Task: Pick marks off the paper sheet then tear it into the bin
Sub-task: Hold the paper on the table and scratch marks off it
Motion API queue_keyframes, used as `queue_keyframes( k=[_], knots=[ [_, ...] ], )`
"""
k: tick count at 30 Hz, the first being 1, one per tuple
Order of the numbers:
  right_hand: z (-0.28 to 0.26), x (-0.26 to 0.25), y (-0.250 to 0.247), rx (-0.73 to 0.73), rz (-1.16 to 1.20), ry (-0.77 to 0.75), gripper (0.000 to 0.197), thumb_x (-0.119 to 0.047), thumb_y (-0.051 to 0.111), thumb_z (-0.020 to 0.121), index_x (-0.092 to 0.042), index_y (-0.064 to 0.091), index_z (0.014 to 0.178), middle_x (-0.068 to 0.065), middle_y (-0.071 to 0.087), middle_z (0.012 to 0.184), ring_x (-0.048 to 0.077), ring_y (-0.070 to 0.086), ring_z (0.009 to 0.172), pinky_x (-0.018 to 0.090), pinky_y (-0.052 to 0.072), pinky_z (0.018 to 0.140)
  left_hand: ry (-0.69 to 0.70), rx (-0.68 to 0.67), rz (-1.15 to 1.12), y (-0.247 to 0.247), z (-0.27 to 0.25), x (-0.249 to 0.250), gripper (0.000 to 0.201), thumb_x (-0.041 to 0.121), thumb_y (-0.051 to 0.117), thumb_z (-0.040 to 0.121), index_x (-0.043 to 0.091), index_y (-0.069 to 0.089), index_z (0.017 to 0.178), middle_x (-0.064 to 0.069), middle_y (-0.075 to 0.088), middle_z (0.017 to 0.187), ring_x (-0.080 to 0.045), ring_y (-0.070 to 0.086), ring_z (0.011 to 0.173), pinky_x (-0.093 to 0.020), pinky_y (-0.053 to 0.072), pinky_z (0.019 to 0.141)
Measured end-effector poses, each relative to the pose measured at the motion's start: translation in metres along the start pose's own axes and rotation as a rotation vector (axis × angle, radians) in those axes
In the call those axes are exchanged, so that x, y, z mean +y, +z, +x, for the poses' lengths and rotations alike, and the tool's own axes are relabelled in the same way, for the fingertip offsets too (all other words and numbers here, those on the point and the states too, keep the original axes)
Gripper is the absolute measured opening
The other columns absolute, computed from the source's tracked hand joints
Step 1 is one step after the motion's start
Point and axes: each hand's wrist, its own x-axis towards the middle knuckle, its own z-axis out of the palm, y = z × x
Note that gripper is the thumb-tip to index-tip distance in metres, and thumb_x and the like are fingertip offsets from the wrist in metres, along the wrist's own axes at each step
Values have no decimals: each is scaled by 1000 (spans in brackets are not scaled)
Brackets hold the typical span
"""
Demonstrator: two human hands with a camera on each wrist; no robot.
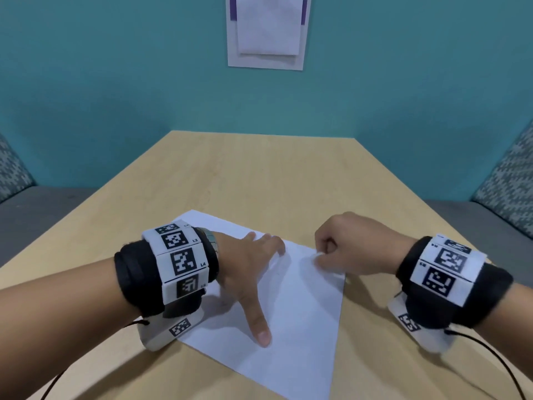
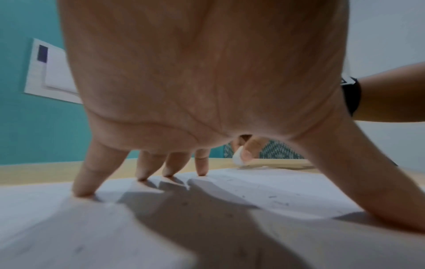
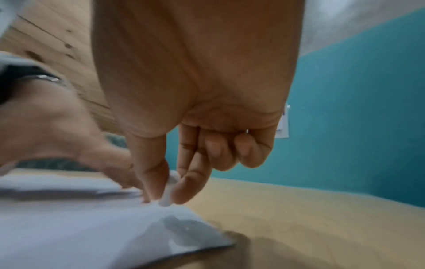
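The left hand (image 1: 245,264) lies splayed, fingers straight, pressing the sheet (image 1: 291,321) flat on the table (image 1: 259,174). The right hand (image 1: 354,243) pinches a small white eraser (image 3: 169,191) between thumb and forefinger, its tip on the sheet's far right corner. The sheet sits skewed, its long axis running far-left to near-right under both hands; the right hand is nearer the faint marks. No bin shows.

wooden table (image 1: 259,168), teal wall (image 1: 115,67), wall notice (image 1: 266,33)
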Motion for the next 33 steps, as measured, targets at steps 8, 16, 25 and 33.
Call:
queue_keyframes(
  k=[8, 16, 25, 33],
  knots=[
    [-14, 16, 5, 85, 223, 3, 22, -40, 71, 93, -23, 74, 79, -1, 72, 74, 3, 49, 55, 18, 38, 55, 148, -30, -1, 0, -11, -39, 137, 47, 95, 63, 61, -5, 155, 28, -32, 161, -2, -32, 148, -47, -8, 126],
    [-8, -8, 7, 39, 329, -67, 15, -33, 79, 88, -19, 76, 82, 2, 75, 76, 4, 51, 57, 16, 40, 55, 0, 17, 53, 7, -12, -29, 142, 77, 84, 57, 44, -7, 161, 26, -11, 168, -4, -11, 155, -48, 8, 127],
    [5, -34, 14, -49, 152, -128, 13, -32, 73, 88, -19, 75, 85, -1, 75, 83, 14, 58, 67, 27, 47, 63, -32, -92, 54, 9, -9, -37, 152, 79, 85, 50, 59, -30, 147, 23, -35, 161, -8, -34, 149, -58, -1, 125],
    [2, -57, 10, -311, 191, -204, 8, -23, 77, 85, -16, 78, 82, -1, 77, 77, 3, 59, 62, 29, 54, 65, -26, -82, 42, 13, -4, -39, 154, 79, 86, 46, 62, -29, 146, 23, -36, 161, -9, -34, 149, -57, -1, 125]
  ],
)
